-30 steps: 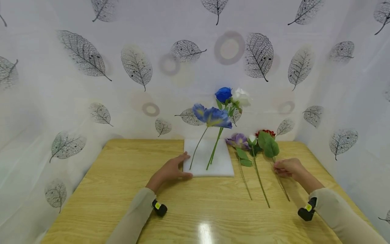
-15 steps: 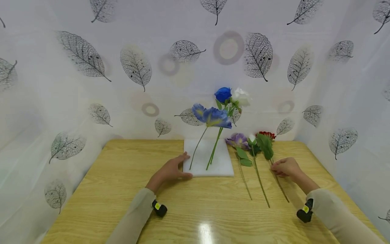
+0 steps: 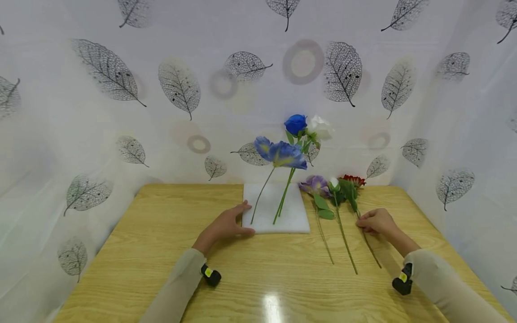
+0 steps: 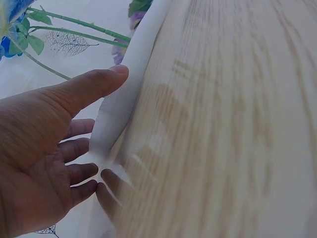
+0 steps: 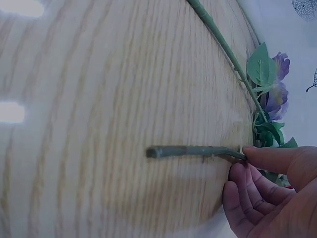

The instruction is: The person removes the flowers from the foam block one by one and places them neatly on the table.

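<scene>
My left hand (image 3: pixel 226 224) spans the near left corner of a white foam slab (image 3: pixel 296 222), thumb along its front edge and fingers at its left side. Upright in the foam stand a blue-and-yellow iris-like flower (image 3: pixel 282 154), a blue rose (image 3: pixel 296 124) and a white rose (image 3: pixel 321 128). On the right, my right hand (image 3: pixel 377 222) pinches the stem (image 5: pixel 193 150) of a red flower (image 3: pixel 353 181) between thumb and fingers. The stem's cut end points back toward me, just over the table, in the right wrist view. Green leaves partly cover the red bloom.
Beside the foam lie a purple flower (image 3: pixel 316 185) and a white rosebud (image 3: pixel 334 185), their stems reaching toward me on the wooden table (image 3: pixel 169 251). A leaf-printed white curtain (image 3: pixel 202 89) hangs behind and at both sides.
My right hand has shifted slightly left with the red flower's stem, and its leaves have turned edge-on. The left hand has stayed at the foam.
</scene>
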`<state>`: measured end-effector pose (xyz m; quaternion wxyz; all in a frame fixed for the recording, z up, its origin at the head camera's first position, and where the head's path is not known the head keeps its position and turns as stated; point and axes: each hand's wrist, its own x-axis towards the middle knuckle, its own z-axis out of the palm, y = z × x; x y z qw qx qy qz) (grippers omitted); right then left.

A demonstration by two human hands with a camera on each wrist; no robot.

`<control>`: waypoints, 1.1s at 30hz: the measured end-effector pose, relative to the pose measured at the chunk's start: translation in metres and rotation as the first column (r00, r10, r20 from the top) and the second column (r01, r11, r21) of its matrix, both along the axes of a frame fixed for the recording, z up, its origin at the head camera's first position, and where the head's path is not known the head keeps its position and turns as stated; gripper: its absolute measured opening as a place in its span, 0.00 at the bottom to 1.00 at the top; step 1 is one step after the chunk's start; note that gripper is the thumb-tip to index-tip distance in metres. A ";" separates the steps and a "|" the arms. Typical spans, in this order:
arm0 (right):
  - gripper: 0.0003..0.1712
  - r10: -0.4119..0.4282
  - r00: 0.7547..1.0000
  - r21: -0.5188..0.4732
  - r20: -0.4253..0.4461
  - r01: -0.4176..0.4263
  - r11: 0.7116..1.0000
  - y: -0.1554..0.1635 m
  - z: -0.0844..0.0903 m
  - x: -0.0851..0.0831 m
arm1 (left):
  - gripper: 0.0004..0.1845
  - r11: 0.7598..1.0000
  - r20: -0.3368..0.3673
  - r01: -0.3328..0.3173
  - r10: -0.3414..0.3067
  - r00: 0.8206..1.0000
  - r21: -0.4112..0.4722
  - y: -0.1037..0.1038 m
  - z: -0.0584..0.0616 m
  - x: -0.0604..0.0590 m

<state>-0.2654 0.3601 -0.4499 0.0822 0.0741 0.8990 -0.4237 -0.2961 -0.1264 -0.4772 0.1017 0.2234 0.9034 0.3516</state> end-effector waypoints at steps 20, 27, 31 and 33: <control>0.12 0.040 0.998 -0.052 0.045 -0.038 0.998 -0.007 0.005 0.000 | 0.49 1.000 0.007 -0.001 0.001 1.000 0.004 -0.001 0.000 0.000; 0.11 0.053 0.997 -0.070 0.055 -0.050 0.996 -0.008 0.008 0.001 | 0.49 1.000 0.002 0.009 -0.009 1.000 0.004 -0.002 -0.002 -0.002; 0.11 0.057 0.996 -0.076 0.068 -0.052 0.996 -0.007 0.008 0.001 | 0.49 1.000 0.009 0.008 -0.008 1.000 0.007 -0.001 -0.002 -0.002; 0.11 0.060 0.996 -0.072 0.070 -0.055 0.996 -0.007 0.008 0.001 | 0.49 1.000 0.011 0.005 -0.006 1.000 0.010 -0.001 -0.002 -0.002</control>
